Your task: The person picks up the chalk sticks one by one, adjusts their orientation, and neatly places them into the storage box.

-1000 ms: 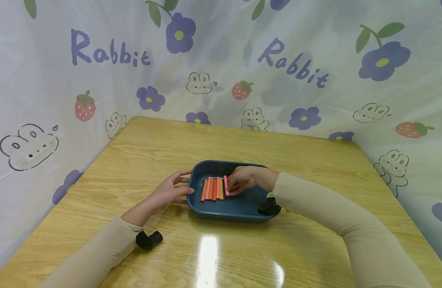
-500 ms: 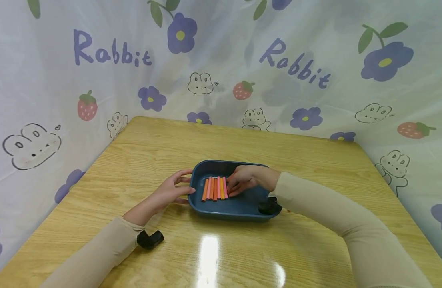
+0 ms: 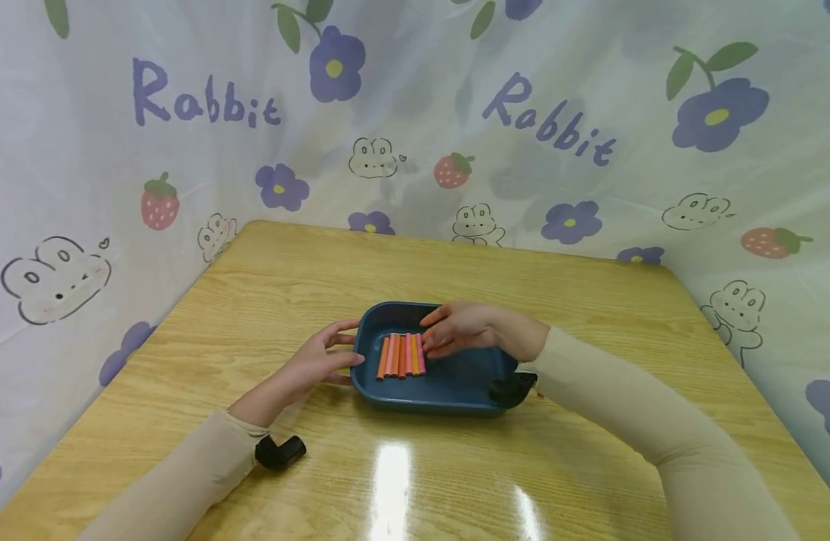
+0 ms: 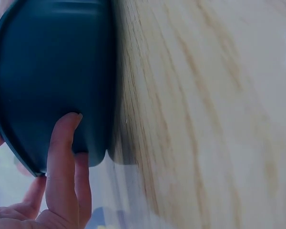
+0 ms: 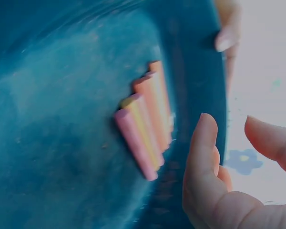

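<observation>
A dark blue rectangular tray (image 3: pixel 415 404) stands on the table. Inside it, toward the left end, several slim chalk-like sticks (image 3: pixel 401 356) in orange, pink and yellow lie side by side in a row. At the tray's left end my left hand (image 3: pixel 313 361) holds the wall, thumb at the rim. The left wrist view shows its fingers (image 4: pixel 62 167) against the outer wall. My right hand (image 3: pixel 462 329) hovers over the tray, just right of the row. In the right wrist view its thumb and fingers (image 5: pixel 200 162) are spread apart with nothing between them, and a pink stick (image 5: pixel 135 144) ends the row.
The wooden table (image 3: pixel 306 263) extends around the tray on all sides. Behind it hangs a pale curtain (image 3: pixel 415 98) printed with rabbits, flowers and strawberries. A black wrist mount (image 3: pixel 279 452) is on the left sleeve, and another (image 3: pixel 512 388) overlaps the tray's right front corner.
The right hand has set the tilted pink stick against the right end of the row and let it go. It has since lifted and spread its fingers. The left hand stays put.
</observation>
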Demonstrator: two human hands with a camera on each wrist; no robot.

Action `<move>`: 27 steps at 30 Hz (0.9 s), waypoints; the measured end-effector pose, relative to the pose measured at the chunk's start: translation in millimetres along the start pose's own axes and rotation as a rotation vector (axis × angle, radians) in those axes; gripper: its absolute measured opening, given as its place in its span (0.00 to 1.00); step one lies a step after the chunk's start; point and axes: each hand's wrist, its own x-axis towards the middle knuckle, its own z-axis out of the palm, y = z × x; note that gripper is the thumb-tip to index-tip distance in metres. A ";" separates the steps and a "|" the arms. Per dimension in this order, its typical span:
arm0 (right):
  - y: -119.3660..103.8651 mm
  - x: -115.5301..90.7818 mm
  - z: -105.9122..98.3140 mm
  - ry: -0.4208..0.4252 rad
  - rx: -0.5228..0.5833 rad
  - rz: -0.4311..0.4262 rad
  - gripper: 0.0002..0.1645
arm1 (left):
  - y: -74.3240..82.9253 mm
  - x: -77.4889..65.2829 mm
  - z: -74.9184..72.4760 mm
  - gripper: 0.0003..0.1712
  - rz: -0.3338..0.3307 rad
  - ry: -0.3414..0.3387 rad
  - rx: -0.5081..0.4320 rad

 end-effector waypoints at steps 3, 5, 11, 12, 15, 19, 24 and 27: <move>-2.0 -10.0 0.6 -0.008 -0.006 -0.054 0.34 | -0.1 0.0 0.6 0.40 -0.002 0.001 0.001; -3.0 -17.3 0.5 -0.004 -0.011 -0.081 0.34 | -0.2 -0.2 0.9 0.40 0.001 0.000 0.005; 1.0 -38.6 -2.6 0.025 -0.013 -0.137 0.34 | -3.0 1.0 0.7 0.39 -0.008 0.013 0.011; 2.9 -42.1 -3.2 0.032 -0.013 -0.145 0.34 | -3.7 1.2 0.7 0.39 -0.011 0.017 0.009; 10.1 -52.4 -6.9 0.056 -0.015 -0.171 0.34 | -4.8 0.8 0.8 0.39 -0.011 0.017 0.008; 21.9 -68.0 -17.2 0.094 0.014 -0.229 0.33 | -5.2 1.0 1.2 0.38 -0.011 0.015 0.003; 36.7 -87.3 -34.2 0.146 0.022 -0.289 0.31 | -4.7 3.3 1.8 0.37 -0.018 0.025 0.009; 46.5 -96.5 -42.4 0.186 0.005 -0.292 0.32 | -3.6 3.9 2.5 0.37 -0.018 0.027 0.015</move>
